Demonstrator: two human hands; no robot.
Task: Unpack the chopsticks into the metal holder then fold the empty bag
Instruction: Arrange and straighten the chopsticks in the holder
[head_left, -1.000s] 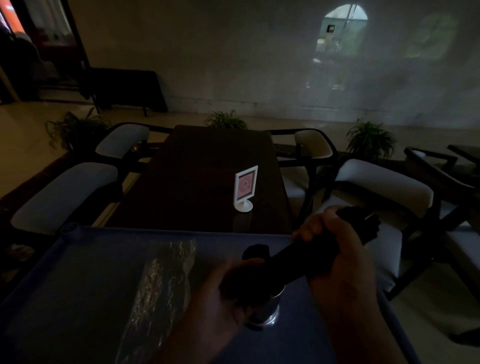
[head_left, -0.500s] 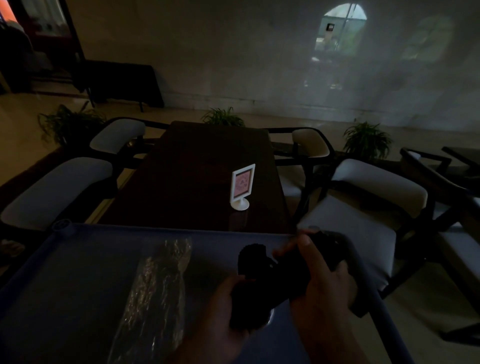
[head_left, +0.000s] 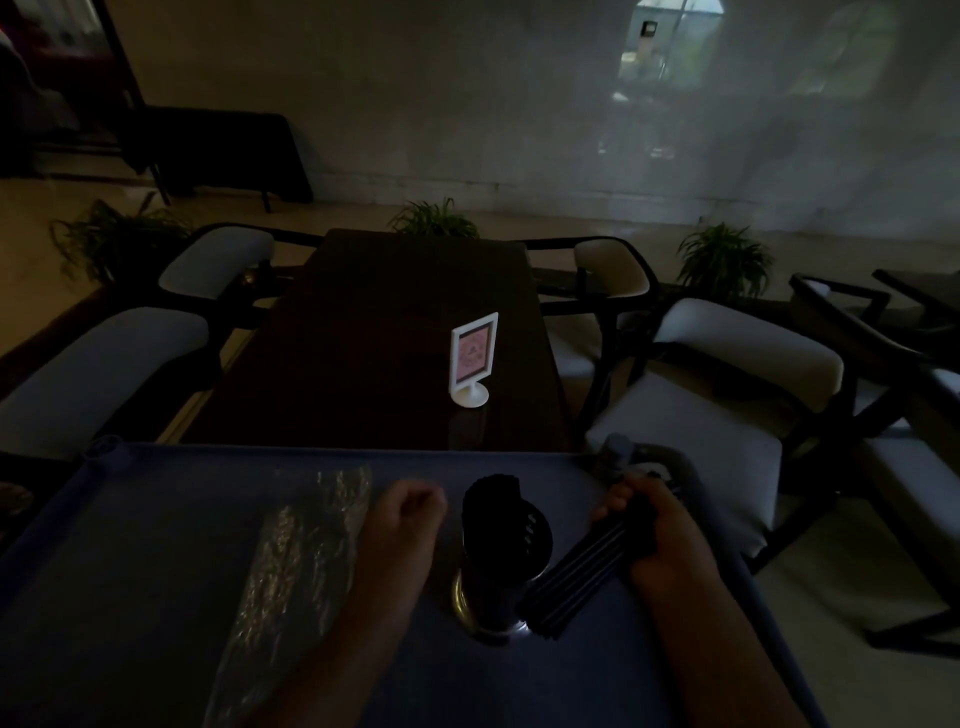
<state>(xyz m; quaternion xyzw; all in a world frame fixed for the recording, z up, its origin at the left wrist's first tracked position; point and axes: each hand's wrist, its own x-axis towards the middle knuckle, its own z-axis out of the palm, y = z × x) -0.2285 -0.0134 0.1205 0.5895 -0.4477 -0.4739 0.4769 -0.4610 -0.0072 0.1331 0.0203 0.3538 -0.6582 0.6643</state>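
The metal holder (head_left: 498, 582) stands upright at about 6 o'clock on the blue worktop (head_left: 156, 519), with a bunch of dark chopsticks (head_left: 491, 493) already in it, their ends rising above its rim. The right hand (head_left: 660, 525), at 4 o'clock from the holder, is clamped around a second bundle of chopsticks (head_left: 576, 577) that slants down toward 7 o'clock, its lower end just beside the holder's base; whether it touches is hard to tell in the dim light. The left hand (head_left: 410, 512), at 9 o'clock from the holder, is curled into a loose fist with nothing in it. The clear plastic bag (head_left: 296, 566) lies flat at 8 o'clock, just beside the left forearm. A small white sign stand (head_left: 471, 358) sits on the dark table (head_left: 363, 338) at 12 o'clock
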